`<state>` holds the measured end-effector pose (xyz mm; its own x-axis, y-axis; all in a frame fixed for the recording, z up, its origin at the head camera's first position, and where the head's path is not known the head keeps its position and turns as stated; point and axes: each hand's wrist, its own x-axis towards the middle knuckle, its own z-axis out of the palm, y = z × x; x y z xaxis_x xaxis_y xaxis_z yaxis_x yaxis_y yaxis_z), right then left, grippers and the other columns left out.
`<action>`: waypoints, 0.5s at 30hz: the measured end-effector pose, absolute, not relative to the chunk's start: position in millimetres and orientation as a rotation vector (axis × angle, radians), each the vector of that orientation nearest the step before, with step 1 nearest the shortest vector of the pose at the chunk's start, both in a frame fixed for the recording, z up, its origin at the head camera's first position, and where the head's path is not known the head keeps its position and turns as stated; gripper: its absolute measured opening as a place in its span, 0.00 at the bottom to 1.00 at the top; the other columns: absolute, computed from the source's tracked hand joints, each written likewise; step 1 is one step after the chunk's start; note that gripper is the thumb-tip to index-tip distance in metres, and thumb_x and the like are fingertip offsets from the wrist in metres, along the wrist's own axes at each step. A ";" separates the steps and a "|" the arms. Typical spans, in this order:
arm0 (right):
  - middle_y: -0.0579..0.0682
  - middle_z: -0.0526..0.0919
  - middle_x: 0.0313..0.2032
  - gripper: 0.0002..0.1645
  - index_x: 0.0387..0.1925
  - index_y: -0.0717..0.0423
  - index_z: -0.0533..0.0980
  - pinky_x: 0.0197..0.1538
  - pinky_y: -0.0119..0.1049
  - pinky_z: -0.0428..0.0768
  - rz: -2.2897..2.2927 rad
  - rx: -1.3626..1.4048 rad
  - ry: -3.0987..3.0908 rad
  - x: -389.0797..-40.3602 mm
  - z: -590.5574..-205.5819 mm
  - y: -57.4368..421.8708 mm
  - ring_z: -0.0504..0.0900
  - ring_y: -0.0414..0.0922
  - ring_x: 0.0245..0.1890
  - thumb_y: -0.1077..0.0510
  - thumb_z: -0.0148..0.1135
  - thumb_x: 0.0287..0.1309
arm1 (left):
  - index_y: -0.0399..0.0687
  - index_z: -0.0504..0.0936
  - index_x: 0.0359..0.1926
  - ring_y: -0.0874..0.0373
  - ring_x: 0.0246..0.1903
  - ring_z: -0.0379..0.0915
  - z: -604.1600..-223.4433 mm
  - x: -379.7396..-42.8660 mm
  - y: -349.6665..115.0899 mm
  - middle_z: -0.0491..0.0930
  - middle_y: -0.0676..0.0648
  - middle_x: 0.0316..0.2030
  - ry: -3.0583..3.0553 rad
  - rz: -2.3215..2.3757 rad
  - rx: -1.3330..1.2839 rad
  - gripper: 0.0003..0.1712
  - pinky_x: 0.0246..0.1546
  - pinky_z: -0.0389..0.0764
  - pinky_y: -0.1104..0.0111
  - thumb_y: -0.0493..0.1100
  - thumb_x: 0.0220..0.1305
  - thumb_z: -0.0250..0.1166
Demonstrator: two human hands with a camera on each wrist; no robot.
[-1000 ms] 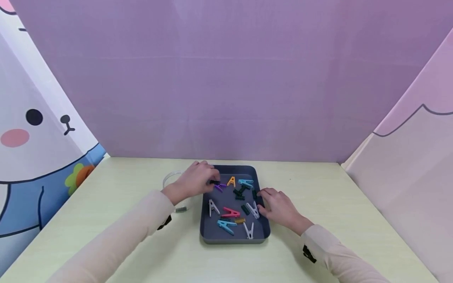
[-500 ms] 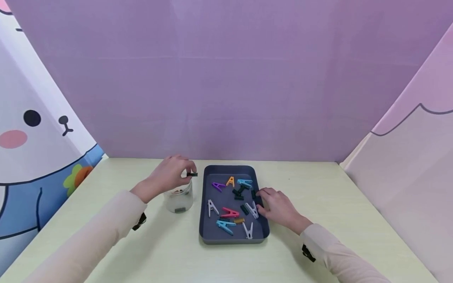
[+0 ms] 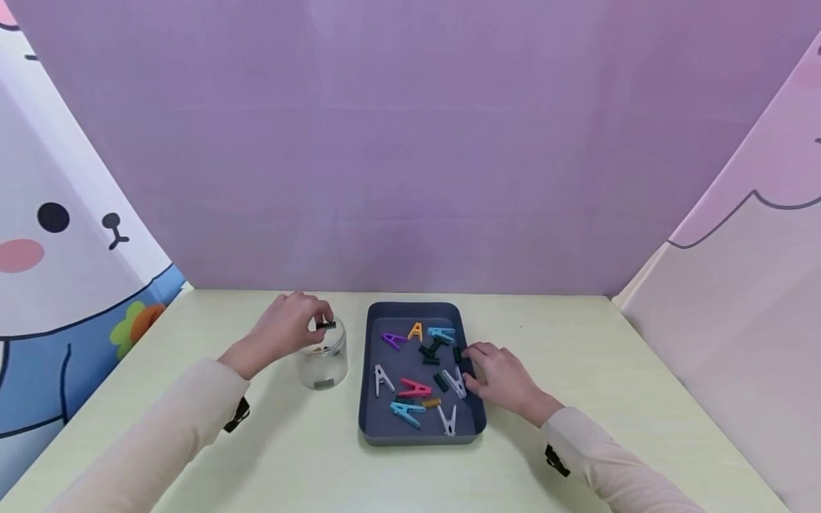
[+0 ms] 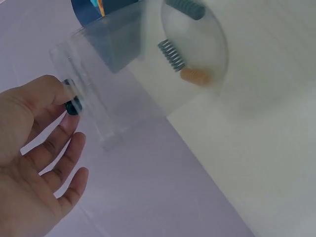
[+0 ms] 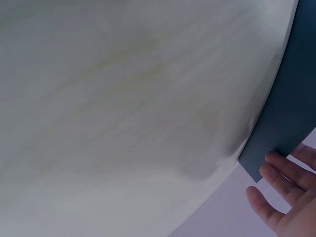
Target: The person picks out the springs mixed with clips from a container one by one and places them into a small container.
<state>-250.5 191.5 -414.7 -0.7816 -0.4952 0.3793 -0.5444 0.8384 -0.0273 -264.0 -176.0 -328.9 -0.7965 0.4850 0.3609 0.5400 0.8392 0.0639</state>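
Observation:
My left hand [image 3: 282, 329] pinches a small dark green coil spring [image 3: 328, 325] between thumb and fingertips at the mouth of a clear jar [image 3: 330, 367]. In the left wrist view the pinched spring [image 4: 74, 104] overlaps the jar's rim, while the other fingers are loosely bent. Inside the jar lie an orange spring [image 4: 196, 76] and dark green springs [image 4: 172, 55]. My right hand [image 3: 507, 377] touches the right rim of a dark grey tray [image 3: 423, 437]; in the right wrist view its loosely extended fingers [image 5: 284, 173] rest against the tray's outer wall.
Scattered in the tray are a purple clothespin half [image 3: 393, 340], a red clip piece [image 3: 415, 388], blue ones [image 3: 407, 413], white ones [image 3: 447, 420], a yellow one [image 3: 415, 330], and several springs [image 3: 431, 403]. A purple backdrop [image 3: 410, 178] stands behind the table [image 3: 308, 470].
My left hand has carried the dark green spring left, out from over the tray to the jar's mouth, then slightly lower. My right hand has stayed at the tray's edge.

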 end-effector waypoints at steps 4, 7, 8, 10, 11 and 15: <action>0.50 0.80 0.44 0.19 0.42 0.55 0.77 0.42 0.44 0.78 0.194 0.781 -2.647 -250.4 -415.0 191.4 0.79 0.46 0.44 0.50 0.63 0.48 | 0.49 0.83 0.31 0.54 0.29 0.73 -334.8 -263.3 -176.0 0.81 0.55 0.23 -2.730 -0.226 -0.732 0.09 0.29 0.72 0.58 0.39 0.43 0.67; 0.50 0.80 0.44 0.20 0.42 0.55 0.77 0.42 0.44 0.77 0.189 0.781 -2.649 -249.9 -414.5 191.3 0.78 0.46 0.45 0.50 0.63 0.48 | 0.49 0.83 0.31 0.54 0.29 0.72 -338.4 -262.5 -176.0 0.80 0.55 0.23 -2.750 -0.217 -0.699 0.10 0.30 0.72 0.56 0.39 0.42 0.67; 0.50 0.80 0.44 0.20 0.42 0.55 0.77 0.42 0.44 0.77 0.192 0.781 -2.651 -249.6 -414.1 191.2 0.78 0.46 0.45 0.50 0.63 0.48 | 0.50 0.83 0.31 0.54 0.29 0.71 -339.4 -262.2 -176.0 0.80 0.55 0.23 -2.754 -0.214 -0.687 0.10 0.31 0.71 0.55 0.39 0.42 0.67; 0.50 0.80 0.45 0.20 0.42 0.55 0.77 0.43 0.45 0.77 0.189 0.778 -2.659 -249.3 -413.9 191.2 0.78 0.46 0.45 0.50 0.63 0.48 | 0.50 0.83 0.30 0.54 0.29 0.70 -341.2 -261.9 -175.8 0.80 0.55 0.23 -2.761 -0.211 -0.668 0.09 0.31 0.71 0.56 0.38 0.42 0.67; 0.50 0.80 0.45 0.20 0.42 0.55 0.77 0.43 0.44 0.77 0.190 0.777 -2.663 -249.3 -413.7 191.2 0.78 0.46 0.45 0.50 0.63 0.48 | 0.50 0.83 0.30 0.54 0.29 0.70 -341.9 -261.8 -175.6 0.80 0.55 0.23 -2.762 -0.210 -0.661 0.09 0.31 0.70 0.56 0.38 0.42 0.67; 0.50 0.80 0.44 0.20 0.42 0.55 0.77 0.43 0.44 0.78 0.194 0.773 -2.674 -249.9 -414.2 191.2 0.79 0.46 0.43 0.50 0.64 0.48 | 0.51 0.83 0.29 0.55 0.27 0.68 -344.2 -261.6 -174.5 0.80 0.55 0.22 -2.757 -0.205 -0.649 0.08 0.29 0.68 0.58 0.38 0.42 0.68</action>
<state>-249.9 191.2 -414.2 -0.7902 -0.4909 0.3668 -0.5387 0.8418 -0.0340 -261.6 -174.5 -344.2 -0.8528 0.4123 0.3206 0.4551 0.8878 0.0690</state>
